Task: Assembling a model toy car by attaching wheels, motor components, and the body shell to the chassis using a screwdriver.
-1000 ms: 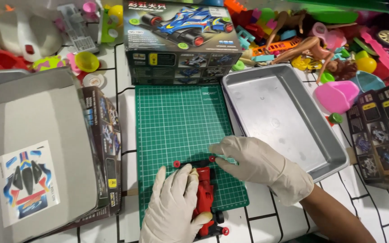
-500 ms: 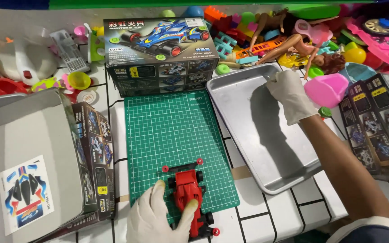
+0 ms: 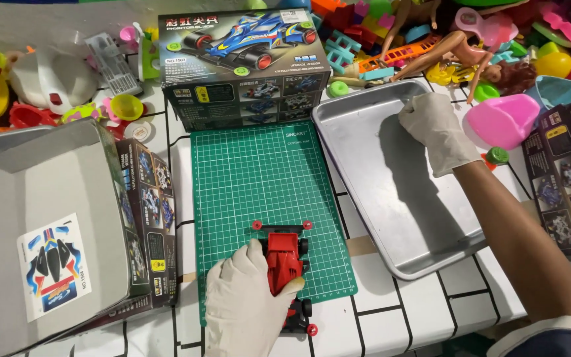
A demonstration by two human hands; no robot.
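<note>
My left hand [image 3: 246, 311], in a white glove, grips a red toy racing car [image 3: 284, 261] from its left side at the near end of a green cutting mat [image 3: 259, 172]. The car has small red rollers at its front and black wheels at the back. My right hand [image 3: 434, 129], also gloved, reaches out over the far right corner of an empty metal tray [image 3: 391, 198], with the fingers curled down toward the tray floor. The palm faces away, so anything inside it is hidden.
A toy car kit box [image 3: 242, 59] stands behind the mat. An open grey box [image 3: 41, 218] with a sticker sheet [image 3: 54, 264] lies left. Dolls [image 3: 444, 46], a pink plastic toy [image 3: 500, 119] and several loose toys crowd the back. Flattened dark packaging [image 3: 563, 172] lies right.
My right hand left the car, where it held a small teal piece, and moved over the tray to its far right corner. My left hand stays on the car.
</note>
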